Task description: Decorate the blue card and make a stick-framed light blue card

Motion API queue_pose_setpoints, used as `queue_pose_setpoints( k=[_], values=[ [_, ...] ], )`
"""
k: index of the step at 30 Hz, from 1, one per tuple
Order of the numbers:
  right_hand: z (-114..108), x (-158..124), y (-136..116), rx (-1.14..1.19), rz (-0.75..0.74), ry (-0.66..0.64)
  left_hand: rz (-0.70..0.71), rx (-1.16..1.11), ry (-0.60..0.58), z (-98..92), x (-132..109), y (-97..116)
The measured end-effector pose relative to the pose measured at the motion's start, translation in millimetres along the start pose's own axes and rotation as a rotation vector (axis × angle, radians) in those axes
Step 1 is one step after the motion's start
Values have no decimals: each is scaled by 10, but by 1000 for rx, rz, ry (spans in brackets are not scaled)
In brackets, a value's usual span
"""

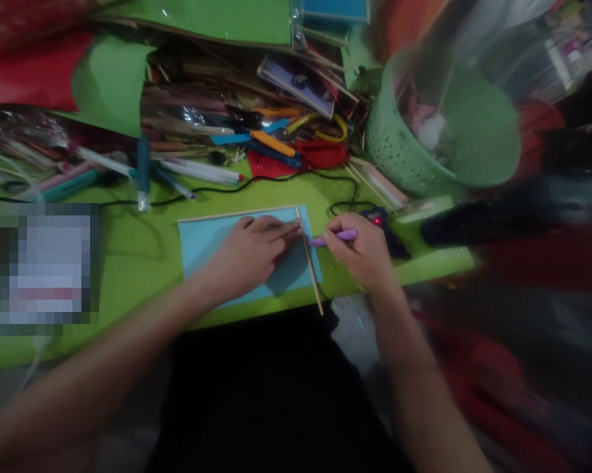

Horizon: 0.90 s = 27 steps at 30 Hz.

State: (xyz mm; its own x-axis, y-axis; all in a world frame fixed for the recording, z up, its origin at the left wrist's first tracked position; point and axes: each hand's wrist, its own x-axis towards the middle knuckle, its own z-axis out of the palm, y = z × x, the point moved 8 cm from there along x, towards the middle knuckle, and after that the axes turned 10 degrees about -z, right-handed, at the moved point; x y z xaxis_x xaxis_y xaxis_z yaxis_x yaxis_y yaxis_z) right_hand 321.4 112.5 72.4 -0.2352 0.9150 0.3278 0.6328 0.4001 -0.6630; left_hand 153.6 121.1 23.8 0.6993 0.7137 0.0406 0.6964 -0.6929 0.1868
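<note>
A light blue sheet of paper (202, 243) lies on the green tabletop. One thin wooden stick (236, 213) runs along its far edge. A second wooden stick (314, 276) lies across its right side, and its near end sticks out past the paper and the table edge. My left hand (249, 253) rests over the sheet, its fingers together and the fingertips pinning the second stick down near its far end. In my right hand (359, 249) is a purple pen (345, 235), gripped between thumb and fingers. Its tip points left, close beside that stick.
Pens (202, 171), an orange cutter knife (273, 142) and red-handled scissors (325, 154) clutter the back. A green basket (399, 144) stands at the right. A black cable (256, 179) crosses behind the paper. At left lies a blurred-out device (49, 263).
</note>
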Motion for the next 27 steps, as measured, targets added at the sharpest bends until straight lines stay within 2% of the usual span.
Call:
queue_pose_setpoints(
  k=[27],
  values=[
    [-68, -526, -245, -10, -14, -51, -16, -24, -13, -18, 10, 7]
  ],
)
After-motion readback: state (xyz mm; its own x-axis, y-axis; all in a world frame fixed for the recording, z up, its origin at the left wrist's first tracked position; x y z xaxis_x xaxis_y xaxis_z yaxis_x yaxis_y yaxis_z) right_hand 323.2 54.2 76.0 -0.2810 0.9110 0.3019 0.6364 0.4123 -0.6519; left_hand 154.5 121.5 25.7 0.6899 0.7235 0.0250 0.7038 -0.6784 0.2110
